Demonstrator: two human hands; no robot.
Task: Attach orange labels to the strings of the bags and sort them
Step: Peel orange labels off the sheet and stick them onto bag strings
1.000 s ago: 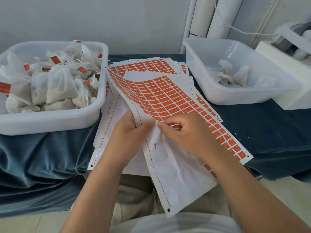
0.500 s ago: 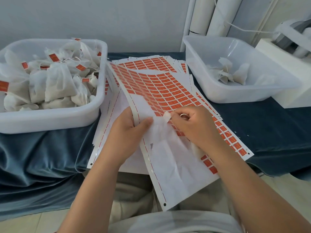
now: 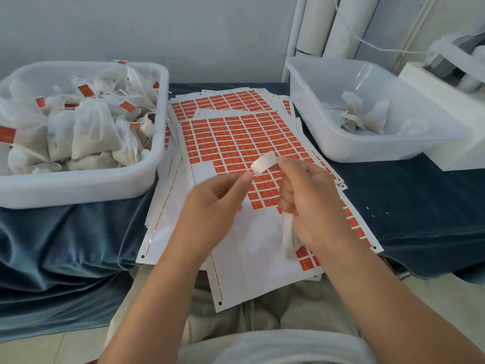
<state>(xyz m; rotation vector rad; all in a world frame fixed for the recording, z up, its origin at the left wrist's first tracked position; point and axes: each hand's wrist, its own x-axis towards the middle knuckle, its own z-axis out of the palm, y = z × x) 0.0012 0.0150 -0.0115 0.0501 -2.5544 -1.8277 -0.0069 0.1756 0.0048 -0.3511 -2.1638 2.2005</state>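
Note:
A peeled orange label [image 3: 262, 162] curls white side up above the top label sheet [image 3: 236, 143]. My right hand [image 3: 309, 200] pinches its upper end. A white bag [image 3: 288, 232] hangs from under that palm, mostly hidden. My left hand [image 3: 215, 206] is blurred; its thumb and forefinger meet at the label's lower end. The sheet's lower half is bare white backing. The left bin [image 3: 86, 182] is full of white bags with orange labels on their strings. The right bin [image 3: 388, 145] holds a few unlabelled bags [image 3: 353, 116].
More label sheets [image 3: 223, 99] are stacked under the top one on a dark blue cloth [image 3: 420, 214]. A white machine [image 3: 451, 82] stands at the far right. White pipes [image 3: 315, 24] run up the wall behind.
My right hand has peeled a label off the sheet and lifted it. My left hand has let go of the sheet, which now lies flat, and moved to the label.

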